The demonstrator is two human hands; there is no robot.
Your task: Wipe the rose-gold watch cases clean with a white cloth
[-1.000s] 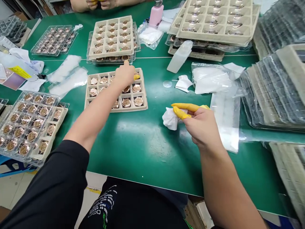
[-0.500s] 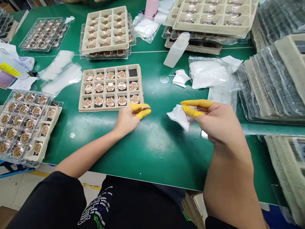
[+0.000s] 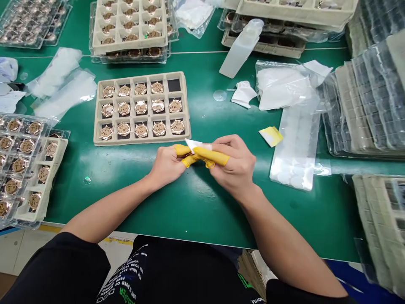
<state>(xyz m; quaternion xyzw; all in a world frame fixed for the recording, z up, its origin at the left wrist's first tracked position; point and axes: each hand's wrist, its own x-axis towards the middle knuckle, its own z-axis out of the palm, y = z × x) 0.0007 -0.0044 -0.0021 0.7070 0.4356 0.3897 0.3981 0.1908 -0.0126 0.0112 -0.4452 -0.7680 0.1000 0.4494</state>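
Note:
My left hand (image 3: 166, 164) and my right hand (image 3: 232, 162) meet over the green table (image 3: 196, 202), just in front of a beige tray (image 3: 186, 105) of round gold pieces. Both wear yellow finger cots. The left pinches a gold piece taken from the tray, now hidden between the fingers. The right is closed on a white cloth (image 3: 193, 145) pressed against that piece. One cell at the tray's far right corner (image 3: 174, 85) shows dark and bare.
Stacked beige trays (image 3: 129, 25) stand behind. Clear-lidded trays of gold pieces (image 3: 22, 156) lie at the left edge. A white squeeze bottle (image 3: 240, 48), plastic bags (image 3: 295, 143), a yellow slip (image 3: 271, 136) and stacked trays (image 3: 367, 105) fill the right.
My left hand drew back from the tray with a gold piece. My right hand swung left with the cloth and joined it. The view tilted downward.

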